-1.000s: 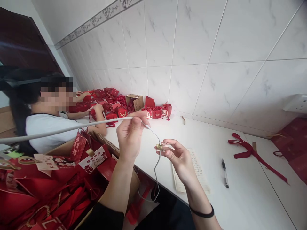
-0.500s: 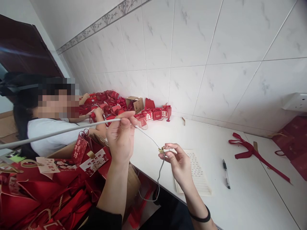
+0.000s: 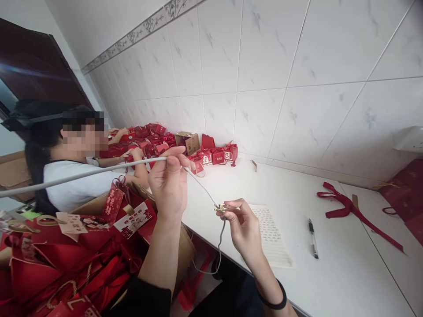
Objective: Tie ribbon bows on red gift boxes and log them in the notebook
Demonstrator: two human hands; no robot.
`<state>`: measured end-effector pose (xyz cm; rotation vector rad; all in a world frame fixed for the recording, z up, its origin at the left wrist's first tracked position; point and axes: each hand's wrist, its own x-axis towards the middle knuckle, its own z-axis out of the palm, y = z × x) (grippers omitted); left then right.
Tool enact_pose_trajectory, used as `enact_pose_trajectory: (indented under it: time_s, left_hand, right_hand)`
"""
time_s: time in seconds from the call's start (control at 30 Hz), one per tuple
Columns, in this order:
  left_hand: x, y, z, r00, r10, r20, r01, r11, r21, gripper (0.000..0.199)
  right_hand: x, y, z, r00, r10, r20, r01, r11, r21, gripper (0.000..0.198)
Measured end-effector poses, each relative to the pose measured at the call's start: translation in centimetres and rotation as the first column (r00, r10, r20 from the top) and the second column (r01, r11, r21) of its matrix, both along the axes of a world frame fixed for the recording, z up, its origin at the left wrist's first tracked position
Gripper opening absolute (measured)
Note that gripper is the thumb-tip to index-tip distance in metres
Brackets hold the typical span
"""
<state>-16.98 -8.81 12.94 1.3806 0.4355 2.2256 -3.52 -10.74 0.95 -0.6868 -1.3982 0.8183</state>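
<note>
A grey cord crosses from the left edge to my left hand, which pinches it between thumb and fingers. From there a stretch of cord slants down to a small gold-coloured metal piece. My right hand pinches that piece between thumb and fingertips; its exact kind is too small to make out. Below it the cord hangs in a slack loop past the table edge. Whether the cord runs through the piece or around it, I cannot tell.
On the white table lie a written notepad, a pen and a dark red ribbon. Red gift bags fill a box at left. Beyond, a person in white handles red packages.
The gold piece has turned slightly in my right fingers. My left hand has risen a little, still holding the cord. The view has shifted slightly, and the person's head is turned a bit differently.
</note>
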Motion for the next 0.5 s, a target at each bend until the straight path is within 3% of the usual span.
enact_pose_trajectory:
  time_s: [0.1,0.2,0.3,0.4,0.5]
  left_hand:
    - [-0.04,0.09,-0.04,1.000,0.017,0.012,-0.017,1.000,-0.002,0.025]
    - [-0.18,0.19,-0.01,0.999,0.033,0.028,-0.033,0.999,-0.009,0.027]
    - [-0.31,0.23,0.16,0.999,0.027,0.038,-0.027,1.000,-0.004,0.025]
    - [-0.25,0.22,0.45,0.998,0.024,0.050,-0.024,1.000,-0.008,0.025]
    - [0.00,0.20,0.68,0.998,0.028,0.060,-0.027,0.999,-0.028,0.027]
  right_hand:
    - [0.04,-0.09,0.00,1.000,-0.017,0.018,0.016,0.999,0.042,0.008]
    - [0.26,-0.14,0.17,1.000,0.014,-0.019,-0.014,1.000,0.008,0.012]
    - [0.51,-0.22,0.38,0.985,0.158,-0.073,-0.166,0.980,-0.110,0.022]
    - [0.55,-0.31,0.62,0.906,0.383,-0.180,-0.417,0.881,-0.224,0.029]
    - [0.42,-0.39,0.87,0.810,0.523,-0.263,-0.584,0.758,-0.291,0.041]
